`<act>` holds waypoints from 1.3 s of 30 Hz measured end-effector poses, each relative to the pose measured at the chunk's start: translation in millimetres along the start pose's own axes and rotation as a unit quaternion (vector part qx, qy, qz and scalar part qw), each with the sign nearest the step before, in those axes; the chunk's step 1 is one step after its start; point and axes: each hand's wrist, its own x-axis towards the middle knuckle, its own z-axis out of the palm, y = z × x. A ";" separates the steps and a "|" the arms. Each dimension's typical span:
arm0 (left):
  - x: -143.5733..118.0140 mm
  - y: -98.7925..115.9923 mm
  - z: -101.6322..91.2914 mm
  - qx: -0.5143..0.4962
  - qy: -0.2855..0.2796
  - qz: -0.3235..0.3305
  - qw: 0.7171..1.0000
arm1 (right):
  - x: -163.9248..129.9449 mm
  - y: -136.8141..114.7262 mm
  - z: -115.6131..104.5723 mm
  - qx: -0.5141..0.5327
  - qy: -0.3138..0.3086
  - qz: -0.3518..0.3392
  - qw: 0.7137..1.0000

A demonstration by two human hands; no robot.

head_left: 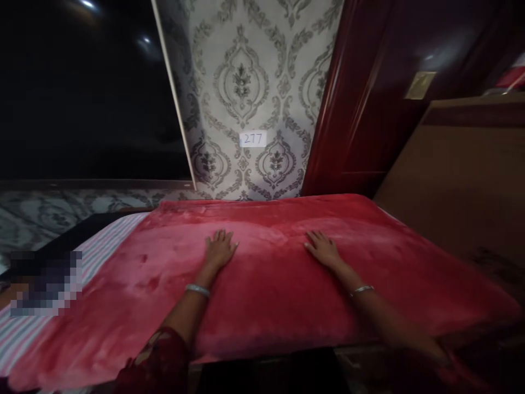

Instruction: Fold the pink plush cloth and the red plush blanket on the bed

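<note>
Both arms reach straight forward, the left hand [219, 247] and right hand [324, 249] pressed palm-down on the red blanket [270, 284] spread over the bed. Each grip is open, fingers flat and slightly spread, grasping nothing. A striped sheet [102, 246] shows beside the blanket's left edge.

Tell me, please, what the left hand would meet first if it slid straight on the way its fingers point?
The left hand lies flat on the red blanket, fingers pointing to its far edge. It would likely cross only blanket, then meet the patterned wall behind; any gap there is unclear.
</note>
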 end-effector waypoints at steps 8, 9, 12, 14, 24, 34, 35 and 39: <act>-4.8 -0.9 6.1 0.048 0.027 0.007 0.998 | -6.0 -138.1 1.2 0.087 -0.003 -0.231 0.969; -4.2 -0.9 6.1 0.051 0.029 0.007 0.998 | -4.7 -148.3 2.7 0.089 -0.005 -0.245 0.965; -3.0 0.2 5.6 0.063 0.027 0.005 0.998 | 9.6 -149.4 3.8 0.081 -0.006 -0.237 0.968; -2.6 1.0 5.0 0.071 0.024 0.004 0.997 | 25.1 -124.1 1.2 0.069 -0.006 -0.191 0.979; 1.4 1.1 5.3 0.080 0.022 0.005 0.997 | -1.0 110.9 -13.5 -0.004 0.021 0.197 0.980; 0.9 4.2 2.3 0.048 0.043 0.019 0.998 | -56.4 149.8 -11.8 -0.001 0.013 0.308 0.951; 0.7 3.6 2.2 0.040 0.050 0.020 0.998 | -59.5 141.6 -9.6 0.000 0.010 0.298 0.955; -0.2 -1.5 2.1 -0.009 0.091 0.043 0.995 | -77.7 102.1 0.8 -0.003 -0.005 0.211 0.977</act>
